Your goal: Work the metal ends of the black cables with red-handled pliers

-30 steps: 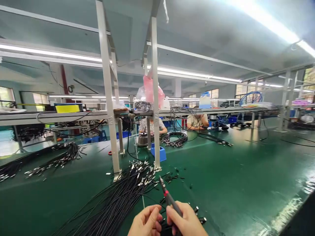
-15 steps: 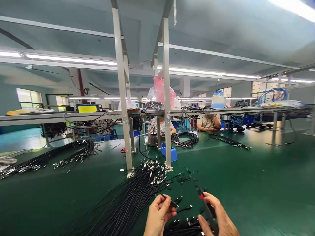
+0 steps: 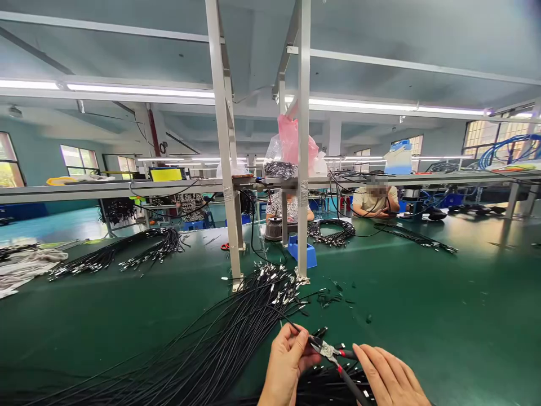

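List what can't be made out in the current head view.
All in the head view:
Held cable: stretch inside the left hand, covered by it.
Pliers: blade contact with the cable, too small to tell.
Right hand: wrist cut off by bottom edge.
Dark scraps: too small to identify.

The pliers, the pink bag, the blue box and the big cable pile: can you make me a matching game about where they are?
1. Pliers
2. Pink bag
3. Blue box
4. Cable pile

A. On the table, partly behind a post
B. Spread out to the left of both hands
C. Up above the shelf
D. Between the left hand and right hand

Right pairs: 1-D, 2-C, 3-A, 4-B
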Tool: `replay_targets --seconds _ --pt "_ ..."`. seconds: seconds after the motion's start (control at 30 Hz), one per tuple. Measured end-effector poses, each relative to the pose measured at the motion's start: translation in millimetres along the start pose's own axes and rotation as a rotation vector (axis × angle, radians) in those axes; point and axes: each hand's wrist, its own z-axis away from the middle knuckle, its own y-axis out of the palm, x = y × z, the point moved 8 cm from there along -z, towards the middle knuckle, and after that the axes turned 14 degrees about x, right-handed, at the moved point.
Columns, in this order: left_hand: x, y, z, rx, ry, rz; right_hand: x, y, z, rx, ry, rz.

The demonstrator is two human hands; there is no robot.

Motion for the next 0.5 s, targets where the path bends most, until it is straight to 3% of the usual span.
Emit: replay_targets --seconds 0.2,0.5 --pt "1.8 -0.6 -0.6 0.017 0.015 0.008 2.5 -7.6 -5.5 -0.012 -0.004 0.051" --pt "2.0 -1.8 -2.1 0.037 0.033 0.005 -1.1 -0.4 -4.7 0.07 0.015 -0.055"
